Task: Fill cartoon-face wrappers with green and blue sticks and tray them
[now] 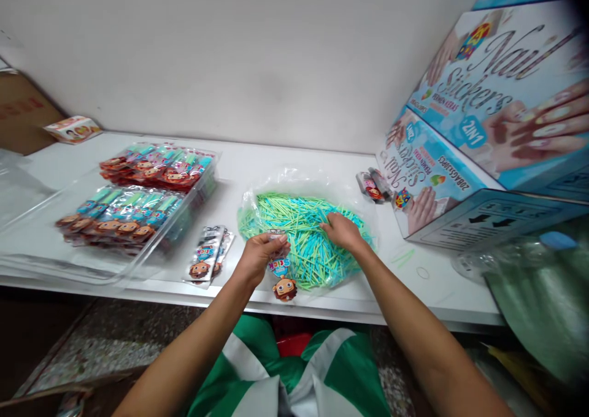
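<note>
My left hand point(260, 254) pinches the top of a small printed sachet point(282, 280), which hangs down with a cartoon face at its lower end. Green and turquoise thin sticks point(299, 245) fill an opened clear plastic bag point(313, 181) in front of me. Over the right part of that pile, my right hand point(343, 230) has its fingertips closed among the sticks, apparently on a few of them. Left of my left hand, a couple of similar flat sachets point(205, 254) lie overlapping on the white table point(248, 291).
On the left, a clear plastic tray point(151, 263) holds two rows of sachets with sticks in them. Large blue nail-sticker cartons point(464, 129) stand on the right, beside some dark sachets point(373, 185). A rubber band point(422, 273) lies near the front edge. A small box point(73, 129) sits far left.
</note>
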Motion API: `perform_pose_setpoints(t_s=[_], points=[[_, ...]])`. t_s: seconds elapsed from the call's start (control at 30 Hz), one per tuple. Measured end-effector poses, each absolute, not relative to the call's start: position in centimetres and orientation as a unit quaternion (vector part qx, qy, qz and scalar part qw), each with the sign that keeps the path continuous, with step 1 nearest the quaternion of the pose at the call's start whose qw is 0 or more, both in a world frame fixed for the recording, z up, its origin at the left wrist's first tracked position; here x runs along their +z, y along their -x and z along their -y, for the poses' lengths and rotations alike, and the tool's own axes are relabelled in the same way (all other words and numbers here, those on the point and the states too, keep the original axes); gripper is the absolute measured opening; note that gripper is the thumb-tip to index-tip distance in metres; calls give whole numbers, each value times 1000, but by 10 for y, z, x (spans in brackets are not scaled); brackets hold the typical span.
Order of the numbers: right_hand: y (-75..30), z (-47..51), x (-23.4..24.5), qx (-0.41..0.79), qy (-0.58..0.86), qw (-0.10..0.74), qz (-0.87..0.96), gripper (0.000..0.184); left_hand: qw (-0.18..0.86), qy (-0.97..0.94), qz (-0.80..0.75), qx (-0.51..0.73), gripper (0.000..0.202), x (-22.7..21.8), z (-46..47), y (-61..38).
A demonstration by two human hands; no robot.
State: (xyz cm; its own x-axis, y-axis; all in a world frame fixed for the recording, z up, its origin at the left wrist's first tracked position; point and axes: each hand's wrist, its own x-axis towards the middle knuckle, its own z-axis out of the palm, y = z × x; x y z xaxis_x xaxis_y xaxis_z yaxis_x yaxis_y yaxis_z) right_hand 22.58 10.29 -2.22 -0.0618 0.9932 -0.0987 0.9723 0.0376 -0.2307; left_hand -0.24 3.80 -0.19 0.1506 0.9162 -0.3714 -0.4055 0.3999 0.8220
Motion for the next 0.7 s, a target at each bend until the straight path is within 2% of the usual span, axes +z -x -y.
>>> perform_pose_setpoints(t_s=[0.37, 0.47, 0.57, 0.7], points=[[-223, -111, -12, 249, 644, 229, 686, 38, 715, -314, -412, 470, 26, 2, -41, -11], [-219, -104, -11, 333, 628, 278, 647, 42, 729, -320, -391, 462, 26, -7, -44, -21], [-218, -99, -8, 433, 611, 317, 581, 37, 735, -325, -381, 457, 27, -12, -47, -31], [-225, -102, -12, 366, 618, 328, 614, 31, 737, -327, -382, 452, 28, -13, -49, -39]])
